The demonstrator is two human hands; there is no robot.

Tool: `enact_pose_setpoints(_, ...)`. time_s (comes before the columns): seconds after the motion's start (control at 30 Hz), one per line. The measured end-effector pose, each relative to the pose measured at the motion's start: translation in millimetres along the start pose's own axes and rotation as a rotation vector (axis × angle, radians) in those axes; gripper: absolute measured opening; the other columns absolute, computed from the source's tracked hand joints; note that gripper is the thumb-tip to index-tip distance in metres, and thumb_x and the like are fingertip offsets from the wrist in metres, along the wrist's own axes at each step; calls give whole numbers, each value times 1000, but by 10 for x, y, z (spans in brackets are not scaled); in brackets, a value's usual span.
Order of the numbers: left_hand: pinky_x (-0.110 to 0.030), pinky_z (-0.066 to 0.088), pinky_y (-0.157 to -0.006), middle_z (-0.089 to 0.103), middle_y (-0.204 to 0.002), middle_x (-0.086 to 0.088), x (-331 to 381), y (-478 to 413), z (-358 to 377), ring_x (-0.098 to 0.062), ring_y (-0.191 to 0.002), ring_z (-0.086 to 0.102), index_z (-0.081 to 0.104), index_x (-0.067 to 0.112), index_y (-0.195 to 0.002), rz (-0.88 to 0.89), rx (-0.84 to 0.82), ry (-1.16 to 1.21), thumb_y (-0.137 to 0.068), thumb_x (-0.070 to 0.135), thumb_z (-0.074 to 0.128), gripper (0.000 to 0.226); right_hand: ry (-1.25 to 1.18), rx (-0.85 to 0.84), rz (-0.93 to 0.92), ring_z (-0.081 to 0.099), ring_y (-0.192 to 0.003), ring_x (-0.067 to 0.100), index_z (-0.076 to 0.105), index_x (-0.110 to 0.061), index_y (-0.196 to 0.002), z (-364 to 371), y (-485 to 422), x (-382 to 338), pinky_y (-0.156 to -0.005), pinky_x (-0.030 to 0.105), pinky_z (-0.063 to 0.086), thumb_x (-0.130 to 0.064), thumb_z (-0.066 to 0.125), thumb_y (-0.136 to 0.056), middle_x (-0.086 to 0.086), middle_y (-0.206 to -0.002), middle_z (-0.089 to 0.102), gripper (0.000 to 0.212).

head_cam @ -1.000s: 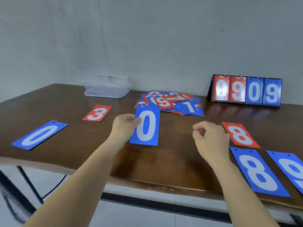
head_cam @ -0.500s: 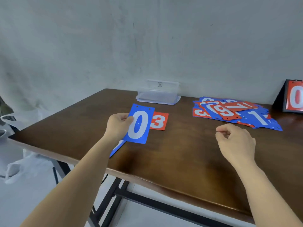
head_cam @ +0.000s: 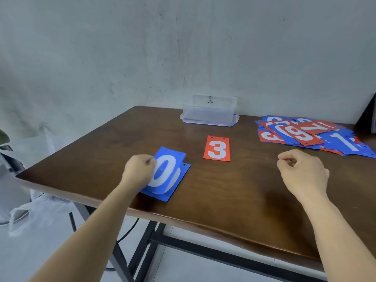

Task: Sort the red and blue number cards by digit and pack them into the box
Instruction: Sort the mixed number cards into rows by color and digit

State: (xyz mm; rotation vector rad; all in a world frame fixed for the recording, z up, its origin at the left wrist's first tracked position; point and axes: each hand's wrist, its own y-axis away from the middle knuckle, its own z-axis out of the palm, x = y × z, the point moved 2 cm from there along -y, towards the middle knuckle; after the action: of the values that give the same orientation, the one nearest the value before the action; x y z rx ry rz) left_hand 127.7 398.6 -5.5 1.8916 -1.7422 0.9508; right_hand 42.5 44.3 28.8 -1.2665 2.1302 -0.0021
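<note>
Since a moment ago, my left hand (head_cam: 138,171), pinching the blue 0 card (head_cam: 169,158), has lowered it onto the other blue 0 (head_cam: 180,181) on the worktop (head_cam: 223,192), pairing digits; my right hand (head_cam: 303,171) hovers curled, empty.

Blue card (head_cam: 162,174): 0; red card (head_cam: 216,148): 3

Both bare forearms reach forward, left from lower left, right from lower right. Left hand (head_cam: 139,174) knuckles up, fingers curled, thumb pinching the left edge of a blue 0 card (head_cam: 169,169). Right hand (head_cam: 303,174) held above the counter, back toward camera, fingers curled in, thumb tip against forefinger, holding nothing
</note>
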Motion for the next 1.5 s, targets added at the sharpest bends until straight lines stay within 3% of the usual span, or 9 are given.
enact_pose_setpoints(0.07,-35,39,-65,56,-67,-10,-16,64,158,-24,-66,50,50,17,-75,-13,-14,-147,-95,18,44,21,-4,-1,9,54,-110,25,65,-22,-112,11,-8,-5,-94,43,38,-23,60,-94,3,-110,66,19)
enact_pose_setpoints(0.13,-36,37,-74,63,-84,-6,-8,114,241,-28,-84,55,54,16,-83,-11,19,-289,-98,21,41,21,-1,5,23,54,-110,26,65,-21,-112,2,-21,23,-95,43,39,-23,60,-94,4,-110,66,19)
enact_pose_setpoints(0.2,-33,35,-79,61,-102,-6,30,150,263,-28,-97,53,64,17,-104,2,59,-370,-100,24,40,26,3,13,39,53,-110,26,66,-21,-112,-12,-37,72,-95,44,39,-23,60,-94,4,-110,66,19)
enact_pose_setpoints(0.3,-36,37,-92,53,-125,-7,71,174,259,-27,-113,50,55,20,-136,-18,49,-422,-102,26,37,39,0,22,53,53,-111,27,65,-20,-112,-41,-58,137,-95,44,38,-22,60,-94,5,-111,66,19)
enact_pose_setpoints(0.53,-36,32,-96,50,-127,-9,434,187,281,-27,-116,47,54,16,-135,158,143,-444,-102,27,44,37,26,47,54,54,-110,25,65,-22,-114,-71,-136,258,-94,41,38,-23,61,-93,3,-111,66,21)
enact_pose_setpoints(0.73,-38,37,-96,51,-131,-10,1230,135,859,-29,-119,47,50,16,-141,393,52,-291,-99,24,51,43,17,67,21,58,-106,22,59,-21,-124,-145,-339,403,-95,45,48,-20,61,-93,1,-109,66,31)
enact_pose_setpoints(0.87,-37,38,-94,49,-133,-7,1752,98,1353,-28,-121,46,46,17,-144,491,0,-264,-98,23,53,46,51,49,-31,57,-109,20,56,-19,-130,-158,-629,572,-91,39,50,-21,59,-94,1,-116,64,36)
enact_pose_setpoints(1.27,-36,42,-97,46,-140,-6,2945,-215,2686,-24,-124,46,45,19,-143,493,-87,-293,-100,28,50,44,225,-32,-142,53,-112,26,56,-15,-126,-41,-1903,1364,-88,37,45,-26,54,-95,7,-122,60,33)
enact_pose_setpoints(1.5,-33,39,-96,48,-140,-6,3212,-356,3148,-23,-124,47,52,15,-136,452,-135,-326,-101,28,46,38,305,-266,-121,21,-145,29,18,-11,-152,244,-2619,1612,-115,45,23,-53,44,-96,12,-158,21,75)
